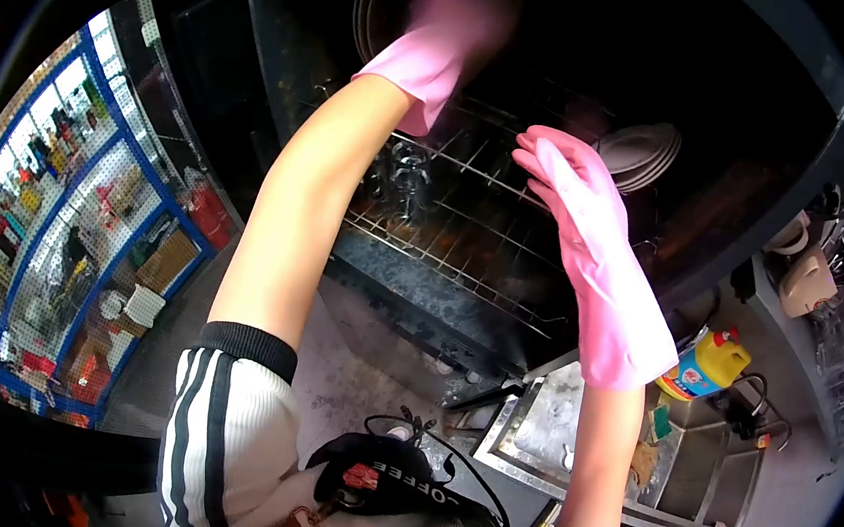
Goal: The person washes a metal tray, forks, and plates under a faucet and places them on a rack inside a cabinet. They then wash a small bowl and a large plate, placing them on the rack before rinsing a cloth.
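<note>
Both hands wear pink rubber gloves and reach into a dark cabinet with wire racks (471, 167). My left hand (464, 11) is high in the cabinet, beside some round plates (366, 18); its fingers are blurred and lost in the dark. My right hand (575, 177) is lower and to the right, its fingers pointing left and slightly curved, with nothing visible in them. Just right of it, a few stacked white plates (640, 154) stand on the rack. Clear glassware (409, 177) sits on the rack between and below the hands.
At the lower right is a metal sink (695, 468) with a yellow bottle (709, 364) and a green sponge (662, 422) by it. A beige container (808, 282) sits on a shelf at the right. Blue-framed shelves (73, 233) full of goods fill the left.
</note>
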A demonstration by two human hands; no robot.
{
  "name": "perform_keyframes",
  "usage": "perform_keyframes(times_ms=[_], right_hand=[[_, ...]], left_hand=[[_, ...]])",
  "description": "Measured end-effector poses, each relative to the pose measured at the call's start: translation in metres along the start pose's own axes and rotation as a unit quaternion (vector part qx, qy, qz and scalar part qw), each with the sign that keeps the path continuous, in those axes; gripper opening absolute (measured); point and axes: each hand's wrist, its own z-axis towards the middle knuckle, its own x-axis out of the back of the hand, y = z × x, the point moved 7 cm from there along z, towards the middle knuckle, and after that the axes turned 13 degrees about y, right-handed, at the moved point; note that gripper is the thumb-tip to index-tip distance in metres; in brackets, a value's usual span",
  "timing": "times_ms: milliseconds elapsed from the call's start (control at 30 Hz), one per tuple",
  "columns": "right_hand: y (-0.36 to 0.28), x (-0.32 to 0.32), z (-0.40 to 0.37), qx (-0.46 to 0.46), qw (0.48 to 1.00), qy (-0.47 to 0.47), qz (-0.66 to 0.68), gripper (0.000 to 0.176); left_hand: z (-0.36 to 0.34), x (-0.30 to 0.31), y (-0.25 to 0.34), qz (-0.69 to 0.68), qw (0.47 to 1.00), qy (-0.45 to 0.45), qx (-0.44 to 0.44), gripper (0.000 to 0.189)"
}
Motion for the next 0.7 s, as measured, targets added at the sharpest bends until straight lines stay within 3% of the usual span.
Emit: perform_keyframes(times_ms=[167, 700], right_hand=[[0.0, 0.001, 0.001, 0.004, 0.999, 0.005, 0.043, 0.046], [0.004, 0.001, 0.004, 0.04, 0.998, -0.032, 0.032, 0.05]], left_hand=[[0.005, -0.008, -0.002, 0.028, 1.0, -0.006, 0.013, 0.025], [0.021, -0.008, -0.007, 0.131, 0.989, -0.031, 0.056, 0.02]])
